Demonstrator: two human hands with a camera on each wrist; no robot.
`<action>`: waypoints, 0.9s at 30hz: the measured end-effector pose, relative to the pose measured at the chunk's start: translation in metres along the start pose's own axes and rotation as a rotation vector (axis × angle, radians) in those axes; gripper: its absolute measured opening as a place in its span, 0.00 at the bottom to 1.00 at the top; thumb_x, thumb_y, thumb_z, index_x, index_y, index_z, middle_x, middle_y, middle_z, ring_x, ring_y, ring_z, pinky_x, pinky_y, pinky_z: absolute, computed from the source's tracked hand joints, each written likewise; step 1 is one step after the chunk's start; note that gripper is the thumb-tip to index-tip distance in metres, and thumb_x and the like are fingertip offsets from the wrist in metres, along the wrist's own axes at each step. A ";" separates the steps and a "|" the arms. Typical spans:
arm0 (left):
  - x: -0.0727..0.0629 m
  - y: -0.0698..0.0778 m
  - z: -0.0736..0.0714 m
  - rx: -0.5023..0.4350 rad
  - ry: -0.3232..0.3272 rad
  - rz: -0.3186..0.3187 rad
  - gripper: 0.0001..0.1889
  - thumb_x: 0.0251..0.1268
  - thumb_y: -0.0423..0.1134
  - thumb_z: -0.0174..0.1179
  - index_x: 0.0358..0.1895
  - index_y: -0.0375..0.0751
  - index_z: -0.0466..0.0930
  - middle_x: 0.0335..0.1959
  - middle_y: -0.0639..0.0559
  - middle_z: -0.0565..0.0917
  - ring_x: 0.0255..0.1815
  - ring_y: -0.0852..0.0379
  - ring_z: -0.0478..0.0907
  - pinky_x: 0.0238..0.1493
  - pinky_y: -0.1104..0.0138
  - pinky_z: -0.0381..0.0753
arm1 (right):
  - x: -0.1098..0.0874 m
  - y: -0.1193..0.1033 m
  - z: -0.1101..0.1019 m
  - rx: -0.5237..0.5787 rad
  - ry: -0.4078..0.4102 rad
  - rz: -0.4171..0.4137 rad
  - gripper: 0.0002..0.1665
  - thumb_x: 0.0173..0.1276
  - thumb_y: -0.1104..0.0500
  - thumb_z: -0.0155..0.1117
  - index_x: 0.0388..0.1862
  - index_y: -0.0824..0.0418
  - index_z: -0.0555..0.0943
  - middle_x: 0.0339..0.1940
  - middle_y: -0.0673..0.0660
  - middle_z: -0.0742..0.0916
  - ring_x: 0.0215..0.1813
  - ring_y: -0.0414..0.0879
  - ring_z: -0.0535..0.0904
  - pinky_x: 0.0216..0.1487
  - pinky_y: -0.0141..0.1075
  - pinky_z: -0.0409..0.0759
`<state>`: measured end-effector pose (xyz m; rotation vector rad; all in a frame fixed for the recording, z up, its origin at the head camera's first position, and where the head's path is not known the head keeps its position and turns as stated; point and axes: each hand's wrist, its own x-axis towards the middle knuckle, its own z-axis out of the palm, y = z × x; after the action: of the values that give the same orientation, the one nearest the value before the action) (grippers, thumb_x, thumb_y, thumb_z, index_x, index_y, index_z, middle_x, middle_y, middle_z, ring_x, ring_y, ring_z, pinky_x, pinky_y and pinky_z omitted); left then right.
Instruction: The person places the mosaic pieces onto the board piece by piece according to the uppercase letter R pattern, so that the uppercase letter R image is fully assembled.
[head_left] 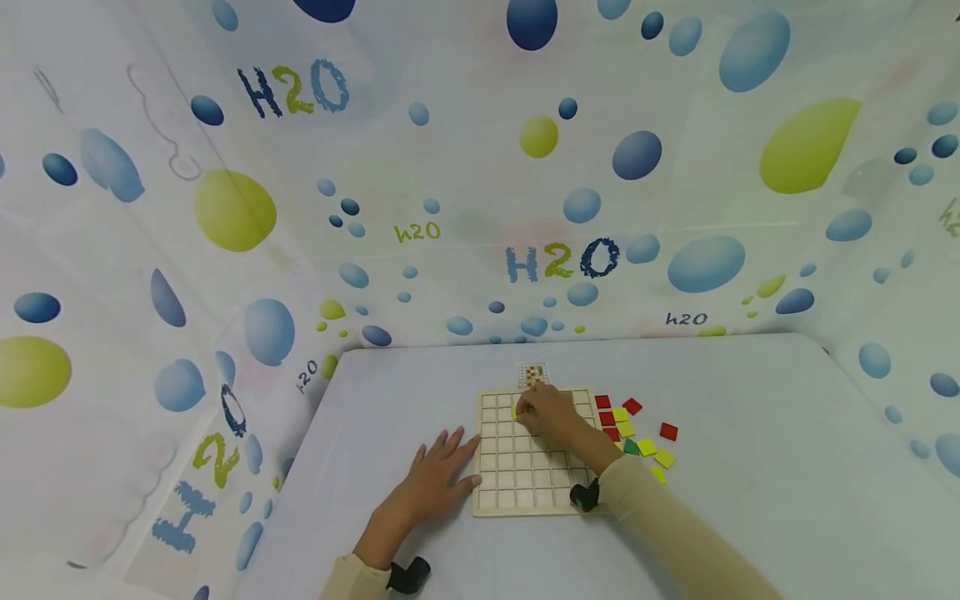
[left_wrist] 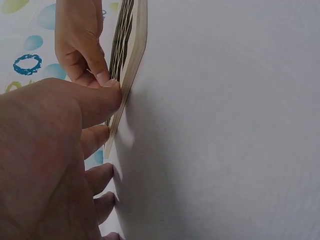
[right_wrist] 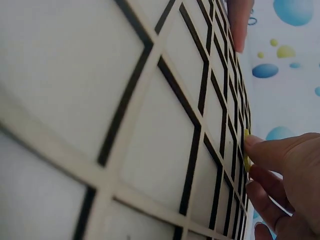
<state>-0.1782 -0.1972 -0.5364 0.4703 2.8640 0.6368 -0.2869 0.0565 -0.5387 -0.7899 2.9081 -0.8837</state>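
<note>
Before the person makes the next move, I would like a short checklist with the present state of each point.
1. Right-hand grip has the yellow tile: ok, it is pinched.
2. Left-hand grip touches the board: ok, at its left edge.
3. Yellow tile fully seated in a cell: cannot tell, fingers partly hide it.
4. Tile agrees with the small card: cannot tell, the card's pattern is too small.
5. Loose tiles sorted neatly: not ok, they lie spread out right of the board.
</note>
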 end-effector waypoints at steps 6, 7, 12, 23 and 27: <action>-0.001 0.000 -0.001 0.003 -0.001 -0.007 0.35 0.78 0.56 0.60 0.82 0.50 0.65 0.85 0.39 0.60 0.85 0.32 0.52 0.78 0.28 0.49 | -0.003 0.004 -0.002 0.016 -0.012 -0.026 0.03 0.75 0.60 0.69 0.43 0.54 0.88 0.48 0.55 0.84 0.52 0.57 0.80 0.55 0.66 0.76; -0.001 0.000 -0.002 0.002 -0.002 -0.008 0.35 0.78 0.56 0.59 0.83 0.51 0.64 0.85 0.39 0.59 0.85 0.32 0.52 0.78 0.28 0.48 | -0.005 0.005 -0.003 0.029 -0.015 -0.023 0.04 0.76 0.60 0.69 0.44 0.54 0.89 0.49 0.56 0.85 0.54 0.58 0.80 0.56 0.66 0.76; 0.000 0.001 -0.001 0.001 -0.003 -0.008 0.35 0.78 0.57 0.59 0.83 0.51 0.64 0.85 0.39 0.59 0.86 0.32 0.51 0.79 0.28 0.47 | -0.017 0.021 -0.017 0.121 -0.004 0.046 0.08 0.77 0.60 0.65 0.50 0.56 0.88 0.56 0.59 0.84 0.58 0.58 0.79 0.60 0.63 0.74; 0.000 0.004 -0.002 0.003 -0.015 -0.007 0.36 0.78 0.56 0.59 0.83 0.49 0.63 0.85 0.38 0.59 0.86 0.32 0.51 0.78 0.28 0.48 | -0.062 0.090 -0.068 0.125 0.085 0.294 0.22 0.78 0.57 0.66 0.66 0.63 0.78 0.64 0.68 0.78 0.60 0.62 0.78 0.68 0.60 0.78; -0.001 0.007 -0.006 0.002 -0.019 -0.007 0.35 0.79 0.54 0.59 0.83 0.48 0.64 0.85 0.37 0.59 0.85 0.31 0.52 0.78 0.28 0.48 | -0.076 0.112 -0.082 0.082 0.082 0.425 0.26 0.77 0.54 0.68 0.67 0.64 0.77 0.64 0.70 0.77 0.63 0.64 0.76 0.68 0.63 0.76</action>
<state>-0.1770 -0.1937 -0.5284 0.4636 2.8469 0.6254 -0.2839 0.2147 -0.5389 -0.1191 2.9096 -0.9924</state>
